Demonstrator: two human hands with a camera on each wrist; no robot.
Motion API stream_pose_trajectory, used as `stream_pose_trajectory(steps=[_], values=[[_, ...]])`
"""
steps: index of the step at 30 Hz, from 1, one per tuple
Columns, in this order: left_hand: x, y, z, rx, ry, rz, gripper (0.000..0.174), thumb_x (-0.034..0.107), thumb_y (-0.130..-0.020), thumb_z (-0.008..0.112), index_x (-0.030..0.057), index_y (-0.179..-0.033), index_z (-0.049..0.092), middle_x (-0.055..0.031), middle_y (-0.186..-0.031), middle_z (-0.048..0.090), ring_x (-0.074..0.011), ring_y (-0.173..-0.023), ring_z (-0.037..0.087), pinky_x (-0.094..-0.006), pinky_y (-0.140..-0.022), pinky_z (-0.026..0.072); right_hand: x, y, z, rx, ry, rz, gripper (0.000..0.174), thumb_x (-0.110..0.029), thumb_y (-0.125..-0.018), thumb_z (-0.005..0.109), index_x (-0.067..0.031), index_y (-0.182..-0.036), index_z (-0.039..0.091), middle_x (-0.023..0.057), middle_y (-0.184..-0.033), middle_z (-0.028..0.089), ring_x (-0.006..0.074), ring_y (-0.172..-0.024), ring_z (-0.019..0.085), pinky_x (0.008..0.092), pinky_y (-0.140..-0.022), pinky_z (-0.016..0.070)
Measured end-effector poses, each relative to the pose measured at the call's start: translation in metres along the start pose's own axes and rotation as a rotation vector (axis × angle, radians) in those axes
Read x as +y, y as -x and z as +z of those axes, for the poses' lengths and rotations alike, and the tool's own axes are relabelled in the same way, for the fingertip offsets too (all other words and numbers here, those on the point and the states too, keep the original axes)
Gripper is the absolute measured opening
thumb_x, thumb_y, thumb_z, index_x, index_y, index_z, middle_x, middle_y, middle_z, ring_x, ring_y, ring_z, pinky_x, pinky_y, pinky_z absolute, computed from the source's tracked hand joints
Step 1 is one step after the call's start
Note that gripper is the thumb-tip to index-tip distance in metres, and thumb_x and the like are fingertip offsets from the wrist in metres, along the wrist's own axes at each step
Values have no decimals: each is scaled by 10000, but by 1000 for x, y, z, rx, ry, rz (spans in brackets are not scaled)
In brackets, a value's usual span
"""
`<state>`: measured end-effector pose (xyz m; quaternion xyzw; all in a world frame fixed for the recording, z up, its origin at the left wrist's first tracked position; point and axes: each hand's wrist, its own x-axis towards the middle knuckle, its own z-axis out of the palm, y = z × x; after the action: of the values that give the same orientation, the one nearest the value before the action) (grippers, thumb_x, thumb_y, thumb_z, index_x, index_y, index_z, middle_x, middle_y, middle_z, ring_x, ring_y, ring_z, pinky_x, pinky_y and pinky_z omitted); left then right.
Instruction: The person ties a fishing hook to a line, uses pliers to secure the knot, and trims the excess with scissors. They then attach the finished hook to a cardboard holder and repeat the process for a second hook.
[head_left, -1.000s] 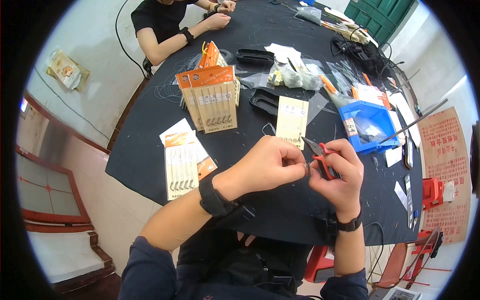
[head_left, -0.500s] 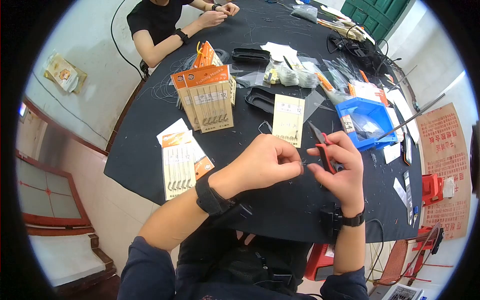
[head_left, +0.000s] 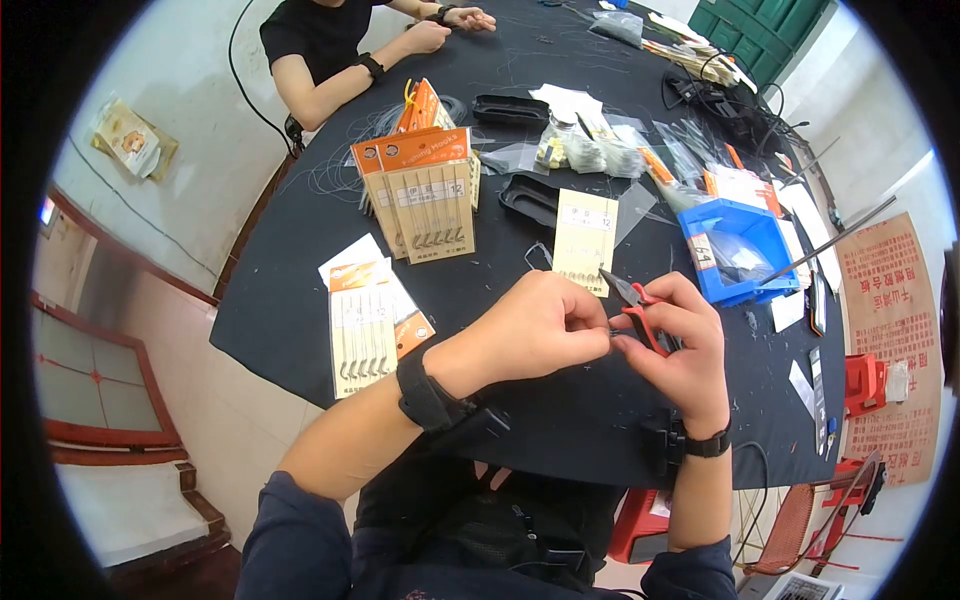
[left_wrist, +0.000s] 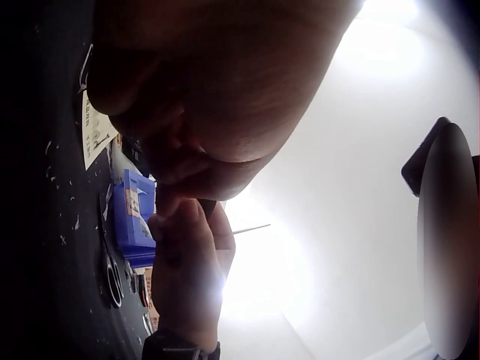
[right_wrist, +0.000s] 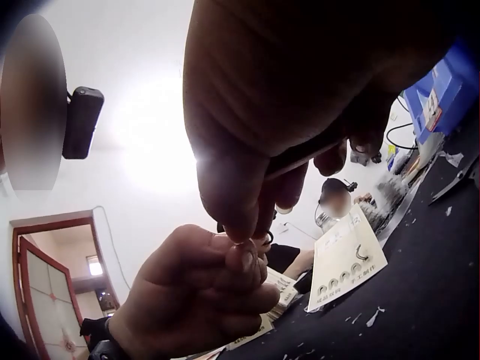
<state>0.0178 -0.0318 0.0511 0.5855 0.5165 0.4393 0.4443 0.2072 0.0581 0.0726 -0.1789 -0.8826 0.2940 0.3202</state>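
My left hand (head_left: 550,325) pinches a small thin piece between thumb and curled forefinger; the fingertips hide most of it, and I cannot tell its kind. Against those fingertips come the thumb and forefinger of my right hand (head_left: 690,345). That right hand also holds red-handled scissors (head_left: 652,332) in its palm, blades pointing up and left. Just beyond the hands lies a cream card (head_left: 583,235) marked 12; the right wrist view shows a row of hooks (right_wrist: 345,281) along its lower edge.
Packs of fishing hooks (head_left: 430,190) stand at the left, with another hook pack (head_left: 362,335) lying nearer. A blue bin (head_left: 715,275) with a metal rod (head_left: 830,245) across it is at the right. Black trays (head_left: 530,203) and bags lie behind. Another person (head_left: 330,50) sits across.
My right thumb and forefinger parted from the left fingertips half a second ago, and now they meet again. The scissors tilted up and came back down with the hand.
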Motion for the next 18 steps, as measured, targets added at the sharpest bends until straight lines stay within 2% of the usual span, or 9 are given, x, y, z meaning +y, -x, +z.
stream_pose_trajectory(steps=[12, 15, 18], values=[[-6, -2, 1, -69, 47, -67, 150, 85, -823, 626, -33, -836, 719, -31, -732, 681, -36, -669, 569, -211, -621, 464, 5, 3, 3, 35, 78, -115, 200, 8, -597, 775, 11, -732, 626, 99, -865, 606, 236, -743, 604, 317, -636, 487], [-18, -4, 8, 5, 148, -29, 200, 160, -747, 655, -38, -744, 682, -63, -590, 599, -109, -558, 535, -273, -553, 437, 5, 3, 4, 43, 102, -152, 211, 0, -583, 776, 5, -721, 617, 103, -861, 607, 245, -738, 599, 326, -631, 485], [-24, -6, 10, 0, 181, -36, 192, 158, -747, 654, -31, -740, 684, -58, -593, 600, -110, -562, 539, -273, -556, 440, 5, 3, 5, 46, 116, -166, 216, -1, -573, 772, 0, -711, 605, 104, -861, 608, 250, -735, 597, 331, -626, 482]])
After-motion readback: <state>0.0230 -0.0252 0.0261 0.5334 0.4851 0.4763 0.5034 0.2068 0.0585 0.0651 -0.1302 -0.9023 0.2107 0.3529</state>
